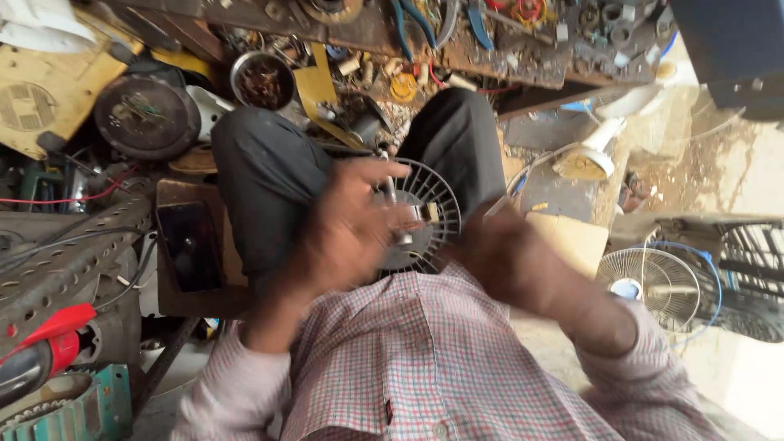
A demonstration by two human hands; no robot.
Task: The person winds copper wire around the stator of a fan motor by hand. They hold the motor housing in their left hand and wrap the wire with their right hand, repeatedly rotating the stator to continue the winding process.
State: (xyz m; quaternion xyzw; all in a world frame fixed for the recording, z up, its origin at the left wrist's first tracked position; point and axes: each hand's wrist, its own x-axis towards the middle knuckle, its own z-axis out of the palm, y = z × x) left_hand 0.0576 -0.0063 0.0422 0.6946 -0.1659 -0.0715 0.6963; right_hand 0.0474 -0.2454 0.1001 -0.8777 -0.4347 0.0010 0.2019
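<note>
Hands, left hand (347,233) and right hand (498,257), grip slotted round fan cover (433,196) over lap.

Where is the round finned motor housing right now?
In the head view, centre frame: the finned motor housing sits in the lap between the left hand and right hand.

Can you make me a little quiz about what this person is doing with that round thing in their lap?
1. True or false: the left hand is up against the round slotted motor cover.
2. Which lies farther right: the white fan guard or the red-handled tool?
3. What pattern is the shirt?

Key: 1 true. 2 the white fan guard. 3 checked, red and white; the right hand is too blurred to judge its grip.
</note>
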